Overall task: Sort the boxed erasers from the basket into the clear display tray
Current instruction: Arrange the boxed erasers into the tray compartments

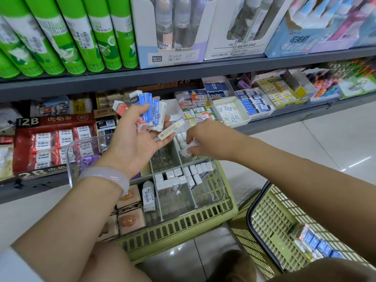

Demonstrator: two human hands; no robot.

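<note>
My floor: I see shiny pale tiles (335,143) under everything.
My near basket: a green basket (270,224) with a dark rim sits low on my right. A few boxed erasers (317,244) with blue and white sleeves lie in its far corner.
My other basket: a second green basket (183,226) sits in the middle, just beside the first one. The clear display tray (207,192) rests on top of it.
Tray slots: white dividers cut the tray into boxes. One slot holds rows of small white erasers (183,178) standing on end. A long white eraser (149,197) with a price sticker lies in the slot beside them. Tan boxes (130,219) with orange pictures lie at the left of the tray.
My left grip: my left hand (138,137) is palm up above the tray, with a pale bangle (105,176) on the wrist. The fingers curl round a bunch of boxed erasers, blue, red and white (148,110). A cream one (171,128) lies on the fingertips.
My right grip: my right hand (203,139) reaches down into a far slot of the tray. Its fingers pinch a small white eraser (188,149).
Lower shelf: red 2B eraser packs (53,143) on the left, open boxes of blue and yellow erasers (256,102) on the right.
Top shelf: green glue sticks (67,35) stand in a row, with glue bottle boxes (173,37) beside them.
</note>
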